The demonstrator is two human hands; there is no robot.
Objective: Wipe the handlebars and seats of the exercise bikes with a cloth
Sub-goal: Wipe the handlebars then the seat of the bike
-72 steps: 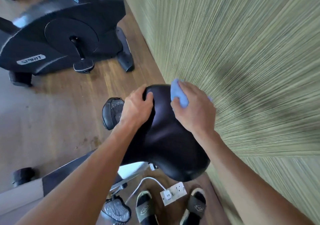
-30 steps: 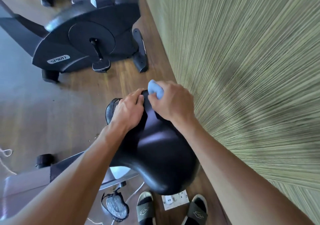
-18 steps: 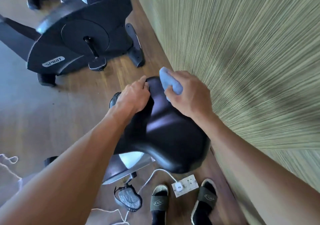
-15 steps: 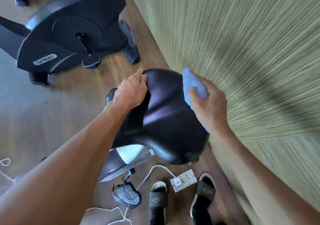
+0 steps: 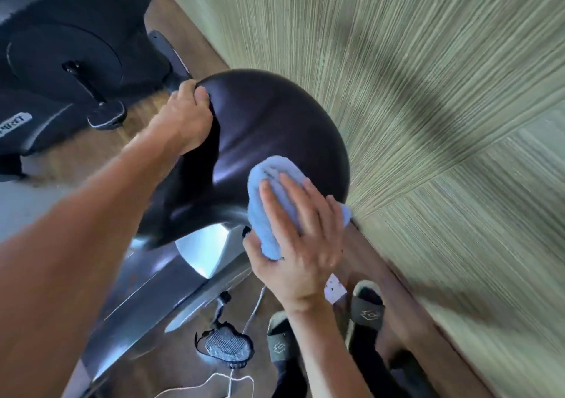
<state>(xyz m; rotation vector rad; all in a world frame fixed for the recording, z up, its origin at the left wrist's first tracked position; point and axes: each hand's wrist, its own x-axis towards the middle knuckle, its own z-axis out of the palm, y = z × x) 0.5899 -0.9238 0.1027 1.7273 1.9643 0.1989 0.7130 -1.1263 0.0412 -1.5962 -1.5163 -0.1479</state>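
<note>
So the seat (image 5: pixel 269 140) is right in the middle here, a glossy black saddle close to the green wall (image 5: pixel 428 91). The left hand (image 5: pixel 183 122) has its fingers curled over the seat's narrow front end, gripping it to keep it steady. The right hand (image 5: pixel 299 244) is on the wide rear end, fingers mostly straight and spread flat on top of the blue cloth (image 5: pixel 275 195), with the thumb tucked under the cloth's lower edge. So it's more pressing than clenching. The cloth is bunched up and hangs off the back rim of the seat.

My guess is the wipe is at the rear edge of this seat, with the handlebars not in view at all.

What could go wrong from here:
- The cloth is a thick wad and only loosely pinned. On that slick surface it could slide out from under the flat fingers and drop to the floor, right by the sandals (image 5: pixel 367 309) and the white cable (image 5: pixel 232 379).
- The seat sits very near the wall, so a wide stroke on that side could scrape knuckles on it.
- There's a pedal (image 5: pixel 226 345) and cable near the feet, so stepping round without looking could mean a trip.
- The other bike (image 5: pixel 70 61) behind hasn't got a hand on it, so don't forget it.
</note>
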